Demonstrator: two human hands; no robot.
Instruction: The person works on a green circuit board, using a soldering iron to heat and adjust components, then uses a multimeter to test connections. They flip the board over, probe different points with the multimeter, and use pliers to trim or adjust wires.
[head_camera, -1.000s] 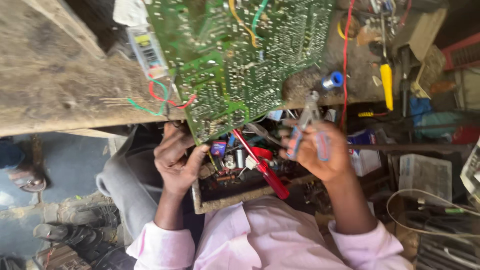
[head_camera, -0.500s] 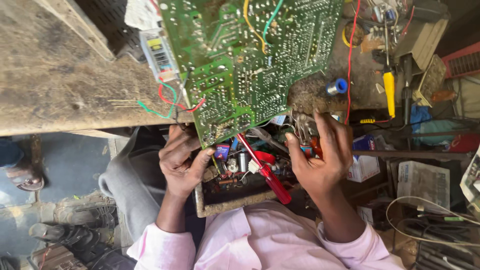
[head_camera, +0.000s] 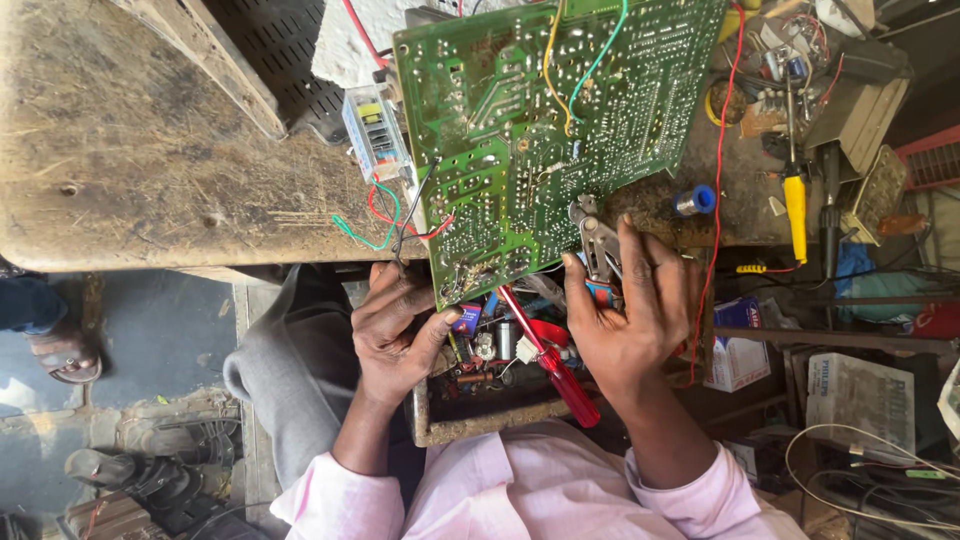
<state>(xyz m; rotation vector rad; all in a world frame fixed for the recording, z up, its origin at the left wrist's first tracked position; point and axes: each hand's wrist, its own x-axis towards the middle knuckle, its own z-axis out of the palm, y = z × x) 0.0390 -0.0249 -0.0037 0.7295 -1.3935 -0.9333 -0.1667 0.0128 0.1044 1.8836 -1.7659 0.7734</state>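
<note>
A large green circuit board (head_camera: 560, 130) lies solder side up on the worn wooden bench (head_camera: 150, 170), its near corner hanging over the edge. My left hand (head_camera: 392, 335) grips that near corner from below, thumb by a small blue component. My right hand (head_camera: 632, 318) rests on the board's near edge and holds small blue-handled pliers (head_camera: 595, 245), jaws pointing at the board. A red-handled screwdriver (head_camera: 552, 365) lies slanted across a rusty tray (head_camera: 480, 425) of loose parts on my lap, between both hands.
A small clear-cased module (head_camera: 375, 130) with red and green wires sits left of the board. A yellow-handled tool (head_camera: 795, 205), a blue spool (head_camera: 700, 200) and a long red wire (head_camera: 716, 200) lie to the right. Boxes and cables crowd the lower right. Another person's sandalled foot (head_camera: 60, 350) is at far left.
My right hand has come down from a raised position and settled on the board's near edge with the pliers against it. My left hand has stayed at the board's corner.
</note>
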